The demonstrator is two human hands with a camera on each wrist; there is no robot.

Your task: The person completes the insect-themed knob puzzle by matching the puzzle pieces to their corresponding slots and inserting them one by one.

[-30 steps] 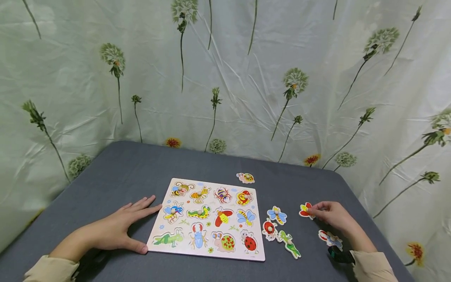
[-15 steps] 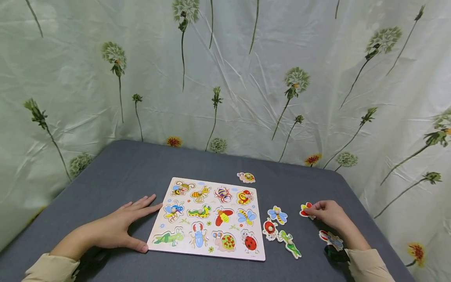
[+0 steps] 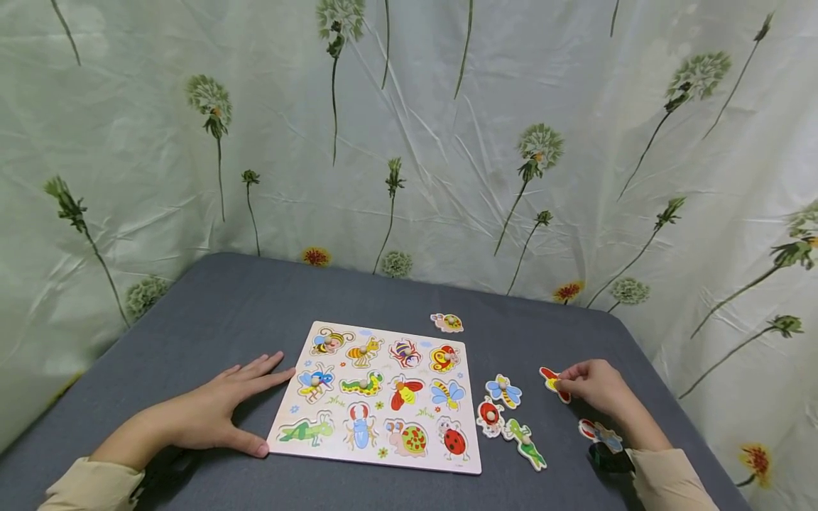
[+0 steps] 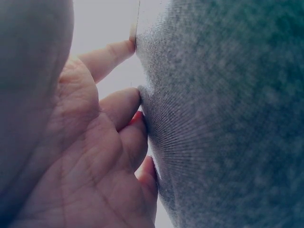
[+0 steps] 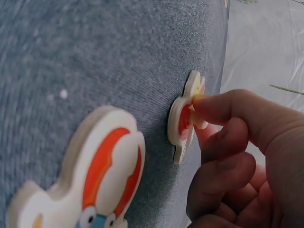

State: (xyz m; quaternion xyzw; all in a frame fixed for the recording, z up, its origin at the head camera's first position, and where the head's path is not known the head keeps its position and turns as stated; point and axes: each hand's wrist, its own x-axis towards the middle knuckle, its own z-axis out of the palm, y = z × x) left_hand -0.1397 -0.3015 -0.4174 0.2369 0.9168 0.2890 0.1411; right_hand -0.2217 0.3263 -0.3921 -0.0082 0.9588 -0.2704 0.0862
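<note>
My right hand (image 3: 597, 387) pinches the small wooden knob of a red-and-yellow winged insect puzzle piece (image 3: 551, 382), right of the board. In the right wrist view that insect piece (image 5: 183, 116) stands close over the cloth, thumb and finger at its knob. My left hand (image 3: 220, 408) lies with spread fingers, index fingertip and thumb touching the left edge of the pegged puzzle board (image 3: 377, 458). Knobbed insects fill its top row and the left two places of its middle row. The other places show printed pictures, including a matching red-winged insect (image 3: 405, 393).
Beside the board lie a blue-winged dragonfly piece (image 3: 503, 391), a ladybug piece (image 3: 490, 416) and a green grasshopper piece (image 3: 525, 443). Behind it is a snail piece (image 3: 447, 323). A stag beetle piece (image 3: 601, 435) lies by my right wrist. A flowered curtain (image 3: 409, 142) hangs behind the table.
The red-and-yellow insect piece has turned in my right fingers, so that more of its wings shows to the left of them. My left hand and the board stay in place.
</note>
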